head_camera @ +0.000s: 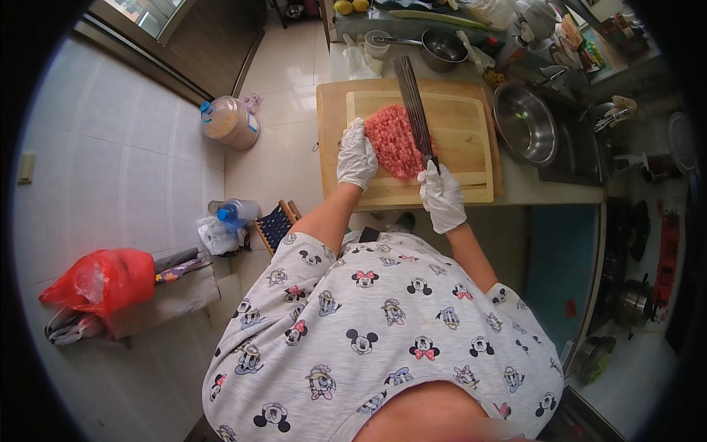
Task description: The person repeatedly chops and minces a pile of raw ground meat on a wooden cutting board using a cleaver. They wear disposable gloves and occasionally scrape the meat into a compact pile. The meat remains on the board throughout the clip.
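A flattened mound of minced raw meat [389, 141] lies on a light wooden cutting board [464, 119], and ridged chop marks run across it. My right hand [443, 199], in a white disposable glove, grips the handle of a kitchen knife or cleaver [413, 102]. The broad, streaked dark blade points away from me over the right part of the meat. At the meat's left edge is my left hand [356, 157], gloved too, with its fingers bent. Whether those fingers pinch anything is hidden.
Beneath the cutting board lies a larger wooden board [331, 96] on the counter. A steel basin [525, 124] sits to the right by the sink [577, 143]. Behind the boards stand a saucepan [443, 50] and a plastic cup [377, 44]. A large bottle [231, 122] is on the floor, left.
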The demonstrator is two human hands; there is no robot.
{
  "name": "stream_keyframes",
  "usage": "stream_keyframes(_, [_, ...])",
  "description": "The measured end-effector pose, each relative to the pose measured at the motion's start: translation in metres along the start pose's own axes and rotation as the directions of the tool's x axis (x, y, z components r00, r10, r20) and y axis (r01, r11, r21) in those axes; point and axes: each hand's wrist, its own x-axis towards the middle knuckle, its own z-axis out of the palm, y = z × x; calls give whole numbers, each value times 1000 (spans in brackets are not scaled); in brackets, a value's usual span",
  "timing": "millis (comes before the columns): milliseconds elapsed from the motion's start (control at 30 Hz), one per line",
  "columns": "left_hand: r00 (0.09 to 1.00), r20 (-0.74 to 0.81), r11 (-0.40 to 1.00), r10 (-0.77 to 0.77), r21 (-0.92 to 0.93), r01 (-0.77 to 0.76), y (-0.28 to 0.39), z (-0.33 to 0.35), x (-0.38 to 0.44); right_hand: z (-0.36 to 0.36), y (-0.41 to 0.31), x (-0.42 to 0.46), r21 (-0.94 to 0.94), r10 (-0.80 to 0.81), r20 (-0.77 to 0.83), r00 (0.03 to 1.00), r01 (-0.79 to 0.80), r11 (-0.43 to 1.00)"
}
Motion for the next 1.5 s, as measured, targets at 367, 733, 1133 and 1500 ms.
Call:
stream_keyframes(367, [1000,23,1000,-18,-7,18,1,-3,1,-8,-28,-19,14,111,-59,992,-110,994])
stream_keyframes(733, [1000,-20,1000,20,0,-20,-4,1,-1,-24,-30,-11,-128,217,-95,971,-228,965])
stream_keyframes(1133, [999,-31,999,27,26,-26,-4,1,0,-37,-43,-7,-146,258,-127,958,-275,950])
stream_keyframes(1500, [1000,-10,1000,22,9,-22,-2,-2,2,-46,-27,-1,-219,422,-172,890,-453,864])
